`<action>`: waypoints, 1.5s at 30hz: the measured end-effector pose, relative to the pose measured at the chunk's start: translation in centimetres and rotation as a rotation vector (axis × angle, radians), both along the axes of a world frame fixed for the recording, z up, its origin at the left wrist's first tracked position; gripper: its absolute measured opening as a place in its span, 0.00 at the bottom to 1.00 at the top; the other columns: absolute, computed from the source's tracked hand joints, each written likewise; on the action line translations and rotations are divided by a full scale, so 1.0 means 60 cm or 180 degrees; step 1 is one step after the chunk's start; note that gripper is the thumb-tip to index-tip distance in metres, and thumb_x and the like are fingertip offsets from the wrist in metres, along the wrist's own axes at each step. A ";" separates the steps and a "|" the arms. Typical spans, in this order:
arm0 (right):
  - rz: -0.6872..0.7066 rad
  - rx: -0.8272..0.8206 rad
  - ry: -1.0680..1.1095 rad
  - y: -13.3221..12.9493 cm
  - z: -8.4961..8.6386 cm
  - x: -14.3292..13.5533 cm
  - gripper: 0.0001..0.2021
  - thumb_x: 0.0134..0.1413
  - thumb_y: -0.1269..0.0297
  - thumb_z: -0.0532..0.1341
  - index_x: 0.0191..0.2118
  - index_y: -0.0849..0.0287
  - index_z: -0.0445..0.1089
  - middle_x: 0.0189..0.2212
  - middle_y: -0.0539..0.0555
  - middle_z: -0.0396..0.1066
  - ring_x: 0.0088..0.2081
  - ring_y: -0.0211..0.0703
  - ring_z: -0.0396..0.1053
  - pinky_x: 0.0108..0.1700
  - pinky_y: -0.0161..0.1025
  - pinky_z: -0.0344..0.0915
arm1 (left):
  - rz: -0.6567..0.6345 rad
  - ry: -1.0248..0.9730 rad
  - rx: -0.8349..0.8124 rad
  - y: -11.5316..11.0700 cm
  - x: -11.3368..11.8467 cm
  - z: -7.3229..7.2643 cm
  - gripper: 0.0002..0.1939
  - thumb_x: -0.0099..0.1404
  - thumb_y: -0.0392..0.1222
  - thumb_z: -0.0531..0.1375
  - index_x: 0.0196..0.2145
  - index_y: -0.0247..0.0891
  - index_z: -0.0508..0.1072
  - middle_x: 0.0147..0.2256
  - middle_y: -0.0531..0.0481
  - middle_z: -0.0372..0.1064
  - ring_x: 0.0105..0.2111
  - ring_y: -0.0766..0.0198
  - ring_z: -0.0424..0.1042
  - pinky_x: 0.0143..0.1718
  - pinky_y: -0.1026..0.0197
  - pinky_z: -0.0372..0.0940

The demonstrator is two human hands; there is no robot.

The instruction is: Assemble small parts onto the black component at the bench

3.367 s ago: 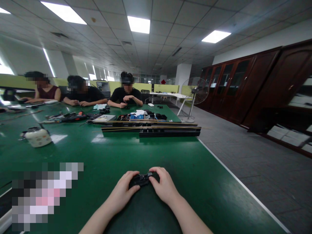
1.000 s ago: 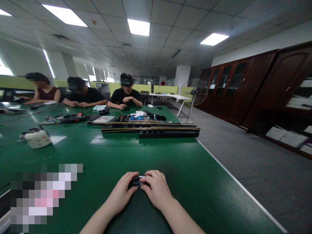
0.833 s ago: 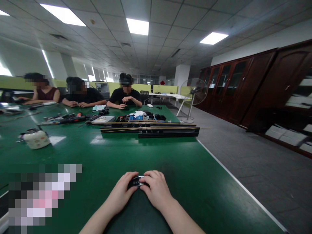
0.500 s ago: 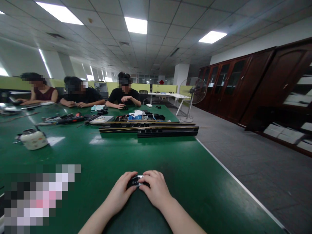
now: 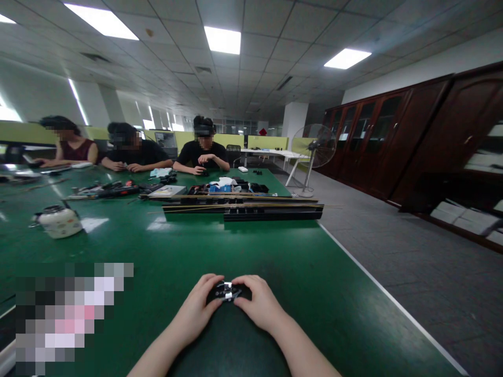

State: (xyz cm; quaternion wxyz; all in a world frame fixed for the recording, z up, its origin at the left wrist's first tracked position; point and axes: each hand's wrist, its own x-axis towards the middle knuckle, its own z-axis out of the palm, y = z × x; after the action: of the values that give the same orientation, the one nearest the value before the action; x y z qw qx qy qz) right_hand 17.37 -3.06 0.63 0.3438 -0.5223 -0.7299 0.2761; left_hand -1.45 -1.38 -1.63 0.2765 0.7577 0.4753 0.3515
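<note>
A small black part with shiny silver pieces (image 5: 228, 291) is held just above or on the green table (image 5: 251, 246), close to me; the exact contact is hard to tell. My left hand (image 5: 200, 303) grips its left end between fingers and thumb. On its right end, my right hand (image 5: 259, 301) has its fingertips along the far edge and its thumb along the near edge. The middle of the part shows between the two hands, while both ends are covered by fingers.
Long black rails (image 5: 273, 212) with thin rods lie across the table ahead. A pale round pot (image 5: 61, 222) stands at the left. Farther back are tools (image 5: 106, 189), a white box (image 5: 168, 192) and three people seated. The table's right edge borders the floor.
The fingers of my right hand have drawn back to the right, so more of the silver middle shows. The view has shifted slightly.
</note>
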 end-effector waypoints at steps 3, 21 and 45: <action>-0.0029 -0.0016 -0.0022 0.000 -0.001 0.000 0.16 0.41 0.72 0.63 0.40 0.51 0.71 0.39 0.48 0.72 0.43 0.43 0.65 0.49 0.40 0.57 | -0.0067 -0.0067 -0.0077 0.002 -0.003 -0.006 0.23 0.54 0.33 0.55 0.48 0.42 0.65 0.46 0.46 0.65 0.47 0.57 0.65 0.51 0.51 0.59; -0.0022 -0.0021 -0.0129 -0.003 0.004 -0.001 0.15 0.42 0.71 0.62 0.40 0.51 0.70 0.39 0.48 0.72 0.43 0.42 0.65 0.49 0.40 0.57 | 0.0029 -0.0048 -0.0078 -0.002 0.002 0.004 0.19 0.53 0.34 0.55 0.44 0.41 0.66 0.43 0.47 0.67 0.45 0.57 0.67 0.49 0.50 0.62; -0.0025 0.0006 -0.0124 -0.003 0.004 -0.001 0.15 0.41 0.71 0.62 0.40 0.52 0.71 0.39 0.48 0.72 0.44 0.42 0.65 0.49 0.40 0.57 | 0.0005 -0.0001 -0.0054 -0.006 0.004 0.010 0.16 0.54 0.34 0.55 0.43 0.41 0.65 0.43 0.46 0.68 0.45 0.56 0.67 0.49 0.49 0.61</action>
State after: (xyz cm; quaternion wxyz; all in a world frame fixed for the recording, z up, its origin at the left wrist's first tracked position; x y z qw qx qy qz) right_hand 17.33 -3.21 0.84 0.3311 -0.5301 -0.7347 0.2638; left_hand -1.21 -1.73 -1.05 0.2828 0.7549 0.4787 0.3479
